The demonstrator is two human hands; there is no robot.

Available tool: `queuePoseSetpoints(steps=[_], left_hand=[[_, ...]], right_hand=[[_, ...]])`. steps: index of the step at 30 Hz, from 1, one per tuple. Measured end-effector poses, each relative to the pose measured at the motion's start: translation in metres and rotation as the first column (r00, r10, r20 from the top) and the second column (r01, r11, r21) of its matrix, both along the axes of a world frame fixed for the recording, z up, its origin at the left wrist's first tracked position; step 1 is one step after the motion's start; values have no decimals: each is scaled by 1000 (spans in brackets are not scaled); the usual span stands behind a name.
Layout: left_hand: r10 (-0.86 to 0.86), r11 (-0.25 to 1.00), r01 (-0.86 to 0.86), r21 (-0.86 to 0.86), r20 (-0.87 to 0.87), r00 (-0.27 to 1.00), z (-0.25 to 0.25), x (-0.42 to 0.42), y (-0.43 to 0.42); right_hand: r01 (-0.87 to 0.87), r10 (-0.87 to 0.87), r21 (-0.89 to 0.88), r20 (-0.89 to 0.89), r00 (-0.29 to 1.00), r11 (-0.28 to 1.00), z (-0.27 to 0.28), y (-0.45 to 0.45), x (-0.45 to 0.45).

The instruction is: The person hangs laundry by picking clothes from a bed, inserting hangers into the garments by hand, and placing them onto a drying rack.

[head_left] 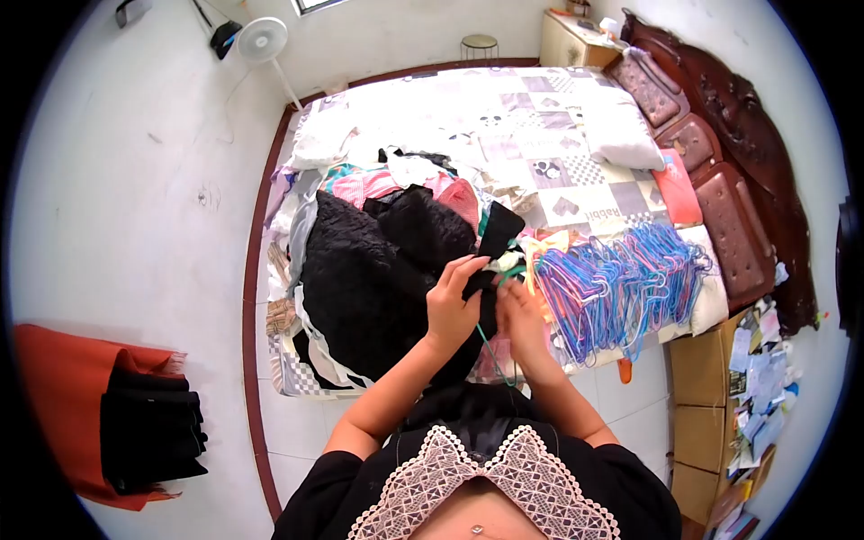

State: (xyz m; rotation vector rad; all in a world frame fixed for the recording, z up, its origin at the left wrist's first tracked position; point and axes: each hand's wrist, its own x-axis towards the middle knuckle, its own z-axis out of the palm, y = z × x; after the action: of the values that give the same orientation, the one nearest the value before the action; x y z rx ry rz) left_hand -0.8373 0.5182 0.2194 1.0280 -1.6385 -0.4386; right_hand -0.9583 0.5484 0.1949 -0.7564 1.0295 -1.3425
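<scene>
In front of my chest, above the bed's near edge, my left hand pinches a black garment, part of which stands up above my fingers. Close on its right, my right hand has its fingers curled on a green clothes hanger, whose thin frame hangs down between my wrists. Where hanger and cloth meet is partly hidden by my fingers. Left of my hands lies a large fluffy black garment on a heap of mixed clothes. To the right sits a dense row of blue, purple and pink hangers.
The bed has a patterned sheet, a white pillow and a dark carved headboard. A white fan stands at the far left corner. Cartons with papers are at right; orange and black cloths are at left.
</scene>
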Motion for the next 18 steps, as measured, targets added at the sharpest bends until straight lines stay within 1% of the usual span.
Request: queuePoseSetpoints(steps=[1, 2, 3, 4, 5, 6, 7, 9, 11, 12, 13, 15, 16, 17, 18], left_hand=[[85, 995, -83, -51, 44, 995, 1, 5, 1], [185, 980, -174, -98, 122, 975, 3, 13, 0], [192, 979, -181, -97, 117, 974, 4, 23, -1], [322, 945, -327, -23, 243, 915, 2, 33, -3], [425, 882, -470, 34, 372, 825, -1, 42, -5], [464, 839, -531, 121, 351, 813, -20, 49, -12], [447, 824, -525, 214, 325, 834, -25, 53, -10], [372, 805, -492, 333, 363, 854, -32, 49, 0], [295, 832, -424, 358, 361, 885, -48, 39, 15], [229, 802, -388, 455, 366, 902, -51, 32, 23], [162, 761, -351, 546, 363, 917, -53, 26, 30], [119, 820, -276, 502, 322, 939, -52, 18, 43], [90, 822, -242, 515, 303, 949, -53, 14, 46], [45, 825, -206, 526, 303, 952, -54, 14, 48], [-25, 764, -136, 630, 240, 970, -49, 15, 48]], right_hand=[[-25, 23, 62, 35, 999, 998, 18, -10, -5], [-40, 39, 38, 32, 999, 998, 30, -16, -7], [-55, 54, 19, 29, 998, 998, 40, -20, -8], [-44, 44, -17, 17, 999, 999, 47, -24, -9], [-34, 34, -54, 3, 999, 998, 55, -29, -10], [-36, 40, -76, 41, 998, 996, 66, -34, -13], [-63, 69, -97, 57, 996, 993, 74, -39, -12], [-63, 75, -82, 147, 986, 995, 82, -51, -4], [-13, 37, -110, 217, 975, 994, 86, -67, 1], [22, 10, -130, 238, 971, 991, 89, -75, 6], [18, 14, -134, 238, 971, 991, 87, -81, 11], [91, -48, -159, 257, 965, 983, 77, -94, 22], [140, -114, -162, 163, 980, 977, 73, -96, 29], [159, -142, -118, 141, 980, 980, 71, -95, 35], [162, -148, -146, 101, 984, 976, 65, -97, 38]])
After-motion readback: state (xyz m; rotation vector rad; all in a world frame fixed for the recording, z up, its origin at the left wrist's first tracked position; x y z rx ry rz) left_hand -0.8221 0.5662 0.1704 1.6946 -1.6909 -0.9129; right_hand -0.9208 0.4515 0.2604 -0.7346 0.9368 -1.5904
